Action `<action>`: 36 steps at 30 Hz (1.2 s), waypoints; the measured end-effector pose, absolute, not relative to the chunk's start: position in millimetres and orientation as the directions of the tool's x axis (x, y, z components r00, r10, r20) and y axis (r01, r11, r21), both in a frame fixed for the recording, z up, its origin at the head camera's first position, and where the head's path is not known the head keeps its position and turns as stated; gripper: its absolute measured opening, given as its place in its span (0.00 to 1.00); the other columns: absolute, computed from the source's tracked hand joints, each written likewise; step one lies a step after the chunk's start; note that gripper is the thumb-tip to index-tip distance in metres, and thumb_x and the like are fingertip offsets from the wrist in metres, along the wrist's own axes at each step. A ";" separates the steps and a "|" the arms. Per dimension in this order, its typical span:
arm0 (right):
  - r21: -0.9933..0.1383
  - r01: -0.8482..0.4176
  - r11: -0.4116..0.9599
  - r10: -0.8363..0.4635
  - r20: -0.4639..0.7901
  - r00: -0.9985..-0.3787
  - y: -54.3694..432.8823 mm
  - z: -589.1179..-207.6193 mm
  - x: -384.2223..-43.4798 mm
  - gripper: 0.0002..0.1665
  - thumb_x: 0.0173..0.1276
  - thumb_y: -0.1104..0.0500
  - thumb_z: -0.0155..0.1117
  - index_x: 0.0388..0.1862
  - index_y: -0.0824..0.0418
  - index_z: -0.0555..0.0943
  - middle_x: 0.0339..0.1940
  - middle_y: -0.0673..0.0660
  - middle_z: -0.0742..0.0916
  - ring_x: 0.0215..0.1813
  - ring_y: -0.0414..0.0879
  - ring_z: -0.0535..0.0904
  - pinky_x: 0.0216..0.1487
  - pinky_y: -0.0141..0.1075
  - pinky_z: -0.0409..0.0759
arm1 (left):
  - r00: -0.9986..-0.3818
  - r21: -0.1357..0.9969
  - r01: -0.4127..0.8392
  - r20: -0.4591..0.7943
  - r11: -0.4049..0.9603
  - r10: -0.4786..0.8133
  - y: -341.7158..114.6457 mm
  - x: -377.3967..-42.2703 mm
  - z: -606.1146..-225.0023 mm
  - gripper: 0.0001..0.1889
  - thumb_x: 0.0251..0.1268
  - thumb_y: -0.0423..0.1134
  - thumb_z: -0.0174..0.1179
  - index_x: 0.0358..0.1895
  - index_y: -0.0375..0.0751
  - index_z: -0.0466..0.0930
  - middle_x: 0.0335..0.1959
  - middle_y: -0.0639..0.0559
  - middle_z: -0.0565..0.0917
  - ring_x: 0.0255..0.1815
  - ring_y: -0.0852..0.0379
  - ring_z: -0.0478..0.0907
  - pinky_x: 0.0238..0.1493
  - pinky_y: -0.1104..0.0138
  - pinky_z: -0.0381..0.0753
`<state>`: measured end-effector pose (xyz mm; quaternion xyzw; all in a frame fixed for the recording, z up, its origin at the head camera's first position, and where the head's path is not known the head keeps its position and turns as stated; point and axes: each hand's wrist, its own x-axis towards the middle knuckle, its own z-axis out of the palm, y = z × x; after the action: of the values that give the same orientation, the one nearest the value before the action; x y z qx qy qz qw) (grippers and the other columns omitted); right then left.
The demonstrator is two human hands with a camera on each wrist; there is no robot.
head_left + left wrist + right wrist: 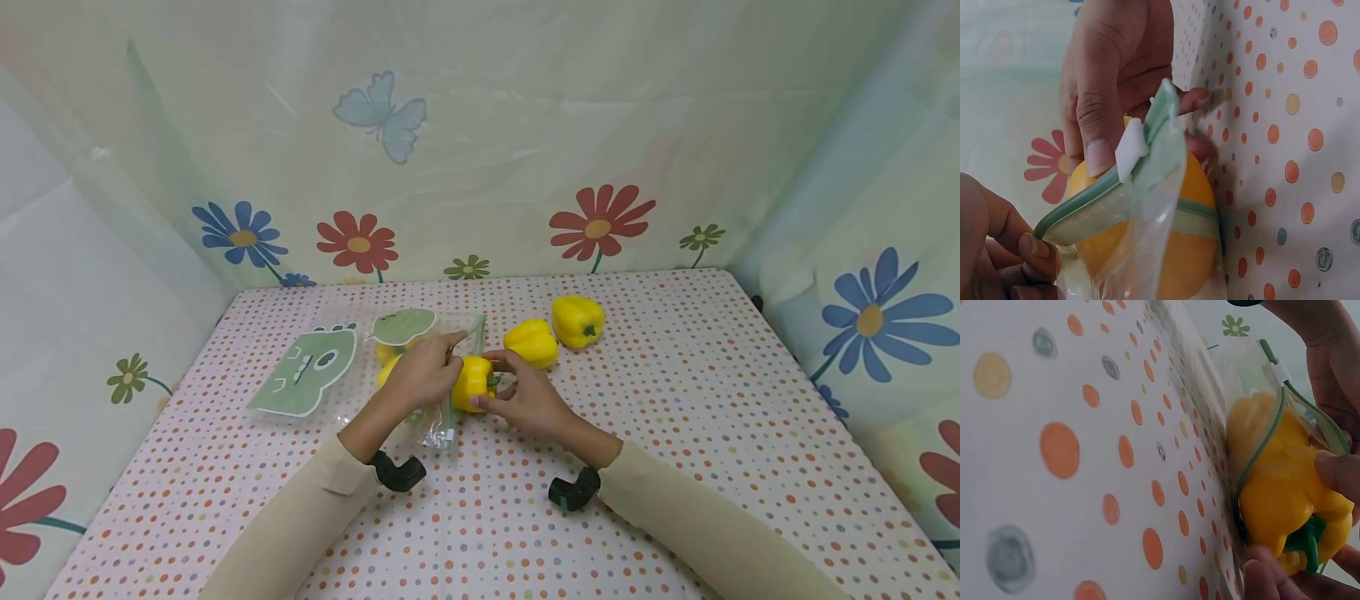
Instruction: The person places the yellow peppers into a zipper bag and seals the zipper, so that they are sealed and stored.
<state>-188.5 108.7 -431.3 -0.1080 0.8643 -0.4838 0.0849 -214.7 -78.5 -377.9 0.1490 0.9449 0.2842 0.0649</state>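
Note:
Yellow bell peppers lie in a clear zip bag with a green-edged mouth point(478, 333); part of one pepper point(388, 372) shows through the film beside my left hand. At the mouth, a further bell pepper point(472, 385) sits partly inside, its green stem point(1310, 544) facing out to the right. My left hand point(422, 372) pinches the green rim of the bag point(1079, 209) and holds it over the pepper. My right hand point(531, 400) grips that pepper around its stem end, fingers on the far side and thumb nearer. The white slider point(1130, 150) hangs at the near end of the mouth.
Two loose yellow peppers, one nearer point(531, 343) and one farther point(577, 321), lie just beyond my right hand. A green cartoon print point(303, 375) on clear film lies flat to the left. The dotted tablecloth point(675, 417) ends at a flowered curtain point(480, 192).

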 end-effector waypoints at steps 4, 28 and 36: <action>-0.845 -0.107 0.524 -0.272 -0.047 -0.961 109.0 -430.6 -188.5 0.45 0.58 0.46 0.74 0.72 0.47 0.65 0.71 0.58 0.74 0.34 0.46 0.80 0.33 0.35 0.82 | -0.945 0.553 0.254 -0.032 0.794 0.324 -78.6 -214.5 -378.1 0.27 0.69 0.38 0.48 0.72 0.44 0.69 0.11 0.56 0.64 0.10 0.59 0.60 0.13 0.72 0.62; -0.931 -0.066 0.358 -0.304 -0.050 -0.951 115.6 -439.1 -181.9 0.41 0.62 0.55 0.72 0.73 0.50 0.67 0.68 0.61 0.75 0.56 0.55 0.82 0.36 0.37 0.86 | -0.944 0.571 0.253 -0.031 0.781 0.329 -78.0 -214.6 -378.3 0.27 0.69 0.38 0.47 0.71 0.43 0.70 0.10 0.56 0.62 0.09 0.59 0.59 0.12 0.72 0.62; -0.927 -0.077 0.368 -0.292 -0.037 -0.956 108.6 -439.5 -182.3 0.39 0.62 0.55 0.71 0.72 0.49 0.68 0.67 0.59 0.77 0.55 0.54 0.82 0.36 0.36 0.86 | -0.942 0.572 0.268 -0.014 0.775 0.336 -77.5 -215.0 -379.5 0.26 0.69 0.37 0.48 0.70 0.42 0.70 0.10 0.56 0.62 0.09 0.60 0.59 0.12 0.72 0.61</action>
<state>-182.3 108.6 -439.5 -0.1121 0.8213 -0.5508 0.0975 -215.0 -77.5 -379.5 0.1605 0.9404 0.2944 0.0576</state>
